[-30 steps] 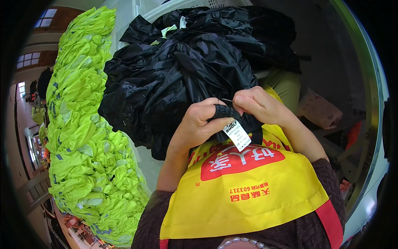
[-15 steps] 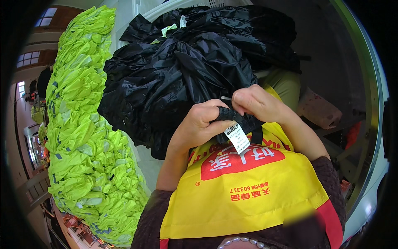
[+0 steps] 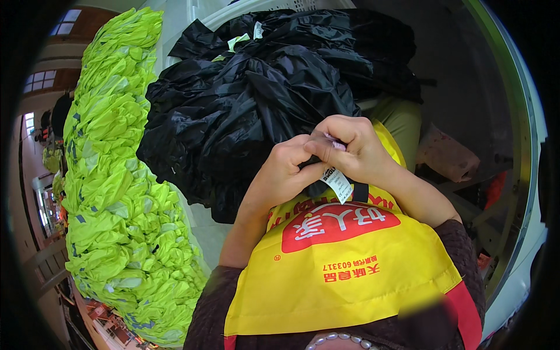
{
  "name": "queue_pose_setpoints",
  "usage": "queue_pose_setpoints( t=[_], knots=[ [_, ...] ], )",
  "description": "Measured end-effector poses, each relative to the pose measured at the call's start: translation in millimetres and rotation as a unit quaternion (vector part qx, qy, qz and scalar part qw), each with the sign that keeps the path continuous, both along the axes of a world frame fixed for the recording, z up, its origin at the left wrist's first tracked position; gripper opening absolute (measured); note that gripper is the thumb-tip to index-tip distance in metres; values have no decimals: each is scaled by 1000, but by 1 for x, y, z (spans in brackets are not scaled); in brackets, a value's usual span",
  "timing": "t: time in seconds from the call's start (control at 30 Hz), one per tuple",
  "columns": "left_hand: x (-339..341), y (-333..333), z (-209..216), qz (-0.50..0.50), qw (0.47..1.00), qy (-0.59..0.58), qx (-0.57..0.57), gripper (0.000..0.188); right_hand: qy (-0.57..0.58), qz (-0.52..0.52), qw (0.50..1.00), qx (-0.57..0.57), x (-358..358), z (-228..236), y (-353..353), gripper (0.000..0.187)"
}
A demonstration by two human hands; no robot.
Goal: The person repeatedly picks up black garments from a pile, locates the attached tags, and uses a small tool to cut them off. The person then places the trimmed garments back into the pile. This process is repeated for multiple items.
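Observation:
A heap of thin, shiny black garments (image 3: 233, 111) lies in front of me, reaching to my lap. My left hand (image 3: 287, 169) is closed on an edge of the black fabric, its thumb toward the white label (image 3: 337, 185) that hangs from there. Against it my right hand (image 3: 353, 149) is closed too, thumb and fingers pinched at the same spot. A small pale pinkish bit shows between its fingers; what it is I cannot make out. The fingers hide most of the fabric edge between the hands.
A long pile of bright yellow-green garments (image 3: 125, 192) runs along the left. Behind the black heap is the rim of a white plastic basket (image 3: 233, 13). My yellow apron (image 3: 350, 297) covers my lap. To the right, a pinkish box-like thing (image 3: 448, 153) sits low near a curved metal edge.
My right hand has moved left and turned over, meeting my left hand and covering the black ribbed edge. The white label has tilted and is now partly covered.

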State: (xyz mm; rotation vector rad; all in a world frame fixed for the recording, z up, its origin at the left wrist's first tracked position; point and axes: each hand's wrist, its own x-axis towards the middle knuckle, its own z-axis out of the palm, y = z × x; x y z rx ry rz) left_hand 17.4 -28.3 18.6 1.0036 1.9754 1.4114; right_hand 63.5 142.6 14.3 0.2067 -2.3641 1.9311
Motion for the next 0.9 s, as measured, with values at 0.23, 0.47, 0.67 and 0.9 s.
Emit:
queue_pose_setpoints(
  t=[0.23, 0.47, 0.67, 0.9],
  knots=[
    [3, -7, -2, 30, 998, -59, -19, 9, -166, -56, 943, -282, -9, -11, 33, 20],
    [0, -7, -9, 9, 999, -18, 39, 16, -48, 46, 996, -58, 2, 2, 8, 31],
    [0, -5, -11, 20, 997, -44, 55, 18, 90, 8, 994, 56, 0, 1, -6, 22],
    [-1, -4, -7, 3, 998, -55, 43, 20, 175, -59, 981, 58, 3, -17, -12, 16]
  ],
)
